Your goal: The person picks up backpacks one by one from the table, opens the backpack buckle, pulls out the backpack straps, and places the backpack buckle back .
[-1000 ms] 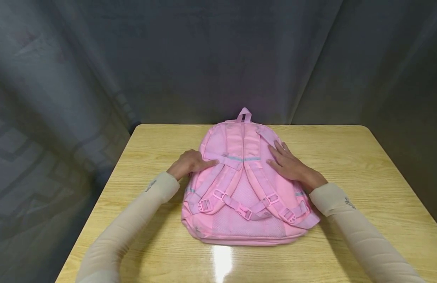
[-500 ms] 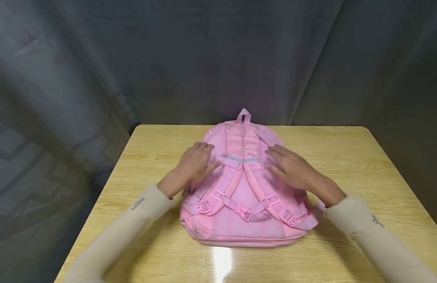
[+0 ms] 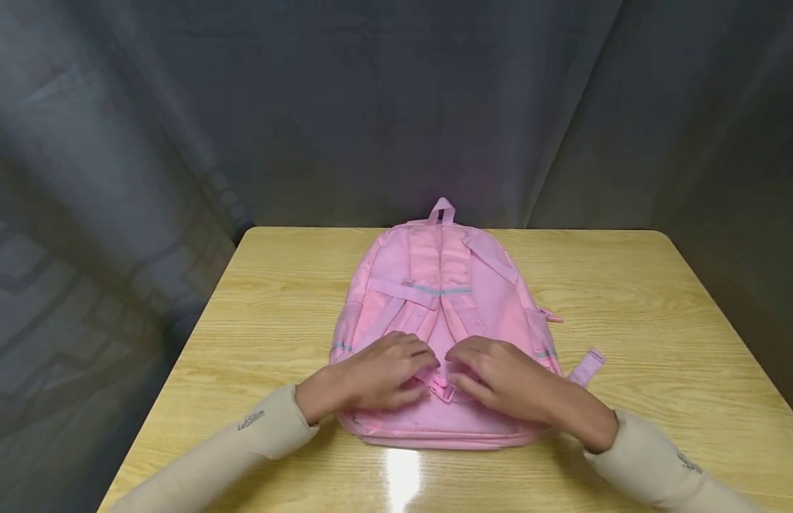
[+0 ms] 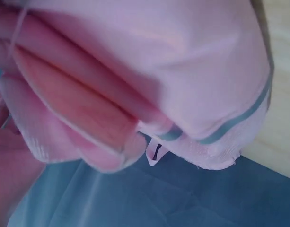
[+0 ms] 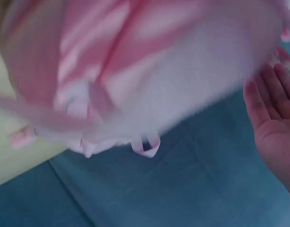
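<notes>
A pink backpack (image 3: pixel 434 285) lies face down on a wooden table (image 3: pixel 627 299), shoulder straps up and its top loop (image 3: pixel 442 210) at the far end. Both hands sit on its near, lower part. My left hand (image 3: pixel 386 370) rests on the left strap and my right hand (image 3: pixel 499 377) on the right one, fingertips either side of a small pink buckle (image 3: pixel 439 385). Neither hand plainly grips anything. In the right wrist view my right hand (image 5: pixel 272 113) shows a bare palm with straight fingers beside the backpack (image 5: pixel 159 71). The left wrist view is filled by blurred pink fabric (image 4: pixel 182 71).
A loose strap end (image 3: pixel 587 365) lies on the table right of the bag. A dark grey curtain (image 3: pixel 370 107) hangs close behind the table's far edge. Bare wood shows on both sides of the bag, with a glare spot (image 3: pixel 402 474) at the near edge.
Both hands have slid from the bag's upper shoulder area down toward me and come together at the buckle on the lower straps. The strap end at the right now lies out on the table.
</notes>
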The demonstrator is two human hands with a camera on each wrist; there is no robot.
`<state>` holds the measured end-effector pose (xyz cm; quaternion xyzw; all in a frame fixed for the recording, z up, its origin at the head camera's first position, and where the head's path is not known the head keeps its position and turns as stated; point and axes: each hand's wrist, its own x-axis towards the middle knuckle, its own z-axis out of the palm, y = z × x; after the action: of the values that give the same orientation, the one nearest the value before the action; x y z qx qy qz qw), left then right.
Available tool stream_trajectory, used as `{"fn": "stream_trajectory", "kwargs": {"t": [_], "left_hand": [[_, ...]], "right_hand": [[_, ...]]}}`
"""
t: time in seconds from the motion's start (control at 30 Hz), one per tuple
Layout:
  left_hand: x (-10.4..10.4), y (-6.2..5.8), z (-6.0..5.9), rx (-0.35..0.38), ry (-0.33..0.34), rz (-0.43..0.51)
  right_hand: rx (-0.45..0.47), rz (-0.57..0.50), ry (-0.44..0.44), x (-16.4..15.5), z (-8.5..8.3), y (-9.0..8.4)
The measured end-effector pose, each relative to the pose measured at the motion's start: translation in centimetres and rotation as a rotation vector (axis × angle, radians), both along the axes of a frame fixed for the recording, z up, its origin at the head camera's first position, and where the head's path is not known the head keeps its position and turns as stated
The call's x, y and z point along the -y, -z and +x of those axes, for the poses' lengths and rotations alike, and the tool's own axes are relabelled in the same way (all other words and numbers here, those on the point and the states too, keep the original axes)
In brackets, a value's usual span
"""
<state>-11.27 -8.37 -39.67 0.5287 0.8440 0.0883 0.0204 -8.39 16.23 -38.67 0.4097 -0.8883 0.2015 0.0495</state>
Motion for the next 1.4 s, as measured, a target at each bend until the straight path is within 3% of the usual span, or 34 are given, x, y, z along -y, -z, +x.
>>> {"fn": "stream_trajectory", "kwargs": {"t": [0.17, 0.33, 0.9, 1.4], "left_hand": [[0.2, 0.7, 0.5, -0.036, 0.000, -0.025], [0.2, 1.1, 0.7, -0.078, -0.001, -0.018], [0.0, 1.6, 1.0, -0.067, -0.030, -0.009], [-0.3, 1.4, 1.0, -0.023, -0.132, 0.216]], "right_hand": [[0.000, 0.000, -0.029, 0.6, 1.1, 1.6], [-0.004, 0.005, -0.004, 0.9, 1.7, 2.3], [0.009, 0.043, 0.032, 1.2, 2.0, 2.4], [0.209, -0.081, 0.085, 0.3, 1.3, 1.6]]}}
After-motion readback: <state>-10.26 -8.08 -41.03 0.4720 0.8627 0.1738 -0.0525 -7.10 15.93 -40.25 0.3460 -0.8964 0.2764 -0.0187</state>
